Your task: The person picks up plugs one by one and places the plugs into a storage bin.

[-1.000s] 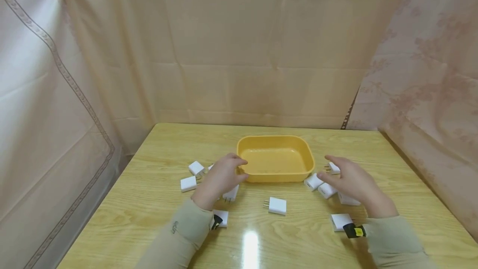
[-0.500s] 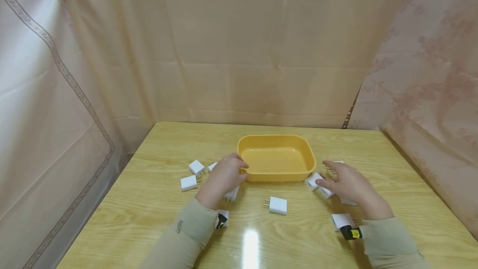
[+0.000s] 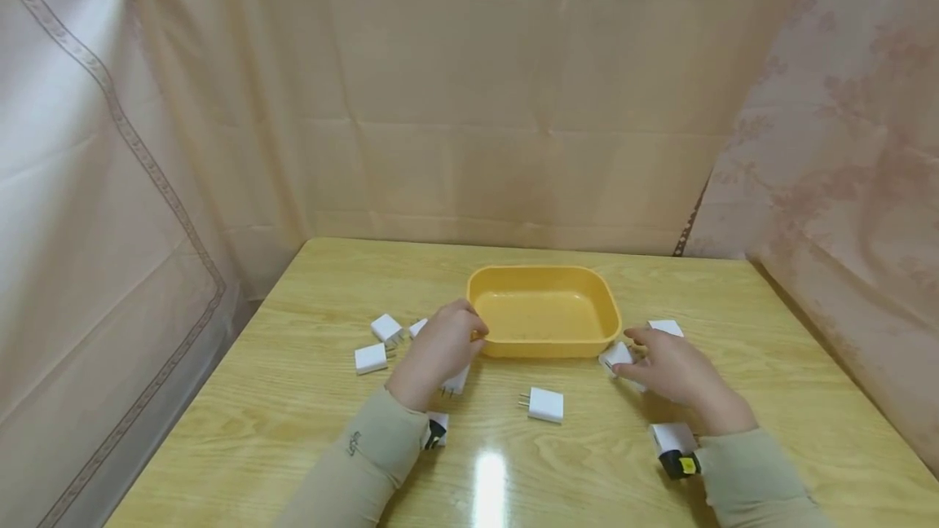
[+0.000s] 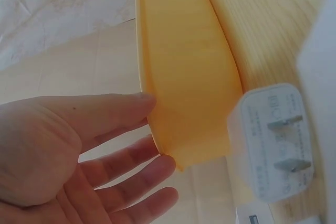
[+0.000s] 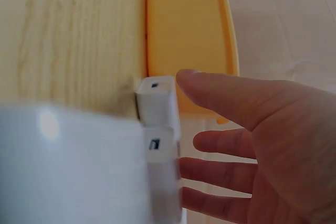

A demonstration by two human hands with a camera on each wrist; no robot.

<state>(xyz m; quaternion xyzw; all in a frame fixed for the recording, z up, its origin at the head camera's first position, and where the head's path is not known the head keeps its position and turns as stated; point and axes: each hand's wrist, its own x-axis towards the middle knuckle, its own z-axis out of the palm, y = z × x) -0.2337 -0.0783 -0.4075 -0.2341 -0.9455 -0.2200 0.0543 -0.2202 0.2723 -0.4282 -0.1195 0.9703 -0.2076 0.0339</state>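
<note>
My left hand (image 3: 442,349) pinches the near left corner of a yellow plastic tray (image 3: 546,348), which stands on the table. In the left wrist view the thumb (image 4: 123,107) lies on the tray's outer wall, with the fingers around the corner of the rim. My right hand (image 3: 678,369) hovers at the tray's right side, fingers apart and loosely bent, over a few white charger plugs. One charger plug (image 3: 614,357) sits against the near right corner; in the right wrist view the thumb tip is right beside it. A second plug (image 5: 160,148) stands alongside, partly hidden by the hand in the head view.
More white charger plugs lie around: a lone one (image 3: 545,404) in front of the tray, several on the left such as this plug (image 3: 370,359), one plug (image 3: 665,327) behind my right hand, another (image 3: 672,437) by the right wrist. Cloth curtains (image 3: 513,104) enclose the wooden table.
My right hand has moved left and slightly toward me, closer to the plug at the tray's corner, uncovering the far right plug. My left hand has stayed at the tray's corner, its thumb and fingers drawing together.
</note>
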